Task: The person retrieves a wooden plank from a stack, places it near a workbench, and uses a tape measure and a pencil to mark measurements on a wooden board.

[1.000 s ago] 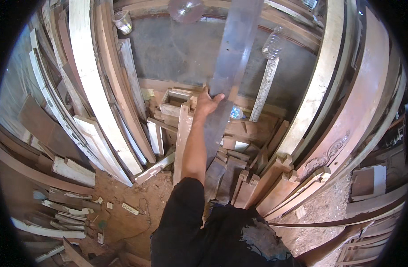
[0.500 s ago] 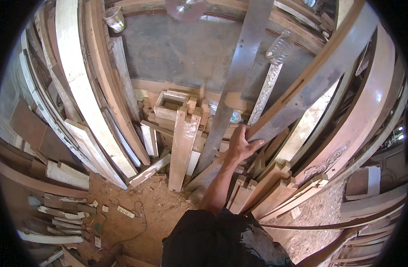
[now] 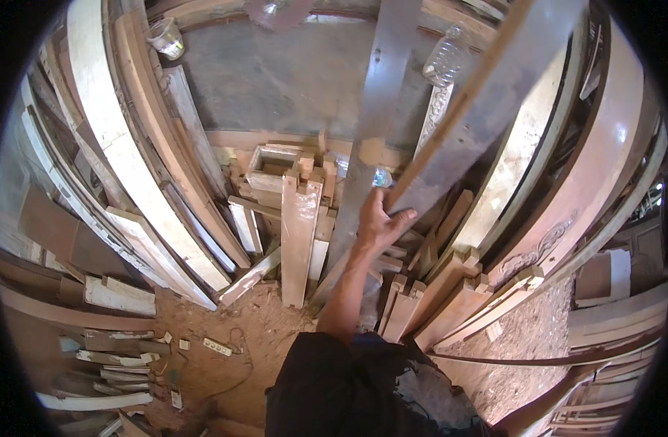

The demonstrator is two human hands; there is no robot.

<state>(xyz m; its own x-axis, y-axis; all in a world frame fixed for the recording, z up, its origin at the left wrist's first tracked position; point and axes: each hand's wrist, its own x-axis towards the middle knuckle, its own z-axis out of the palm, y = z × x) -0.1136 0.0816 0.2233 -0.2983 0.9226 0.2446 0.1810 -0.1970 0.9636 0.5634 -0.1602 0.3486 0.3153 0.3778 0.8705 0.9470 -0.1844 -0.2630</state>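
Note:
My left hand (image 3: pixel 383 224) is closed round the edge of a wide grey wooden plank (image 3: pixel 487 124), its thumb on the broad face. The plank slants from my hand up to the upper right, its narrow tan edge toward the left. Left of it, another long grey board (image 3: pixel 387 87) leans on the dark bench top (image 3: pixel 276 73). At the lower right my right forearm (image 3: pixel 531 414) reaches outward. My right hand (image 3: pixel 586 371) is near a long thin dark strip (image 3: pixel 509 361); its fingers do not show clearly.
Tenoned posts (image 3: pixel 302 240) and a small wooden box (image 3: pixel 270 169) stand before the bench. More tenoned pieces (image 3: pixel 450 298) are at right. Long boards (image 3: pixel 115 124) lean at left. A plastic bottle (image 3: pixel 445 60) lies beyond; a power strip (image 3: pixel 217 347) rests on the sawdust-covered floor.
The grey plank has swung left at its upper end, and my left hand has shifted slightly left with it. The whole view has moved a little. My right arm stays low at the right.

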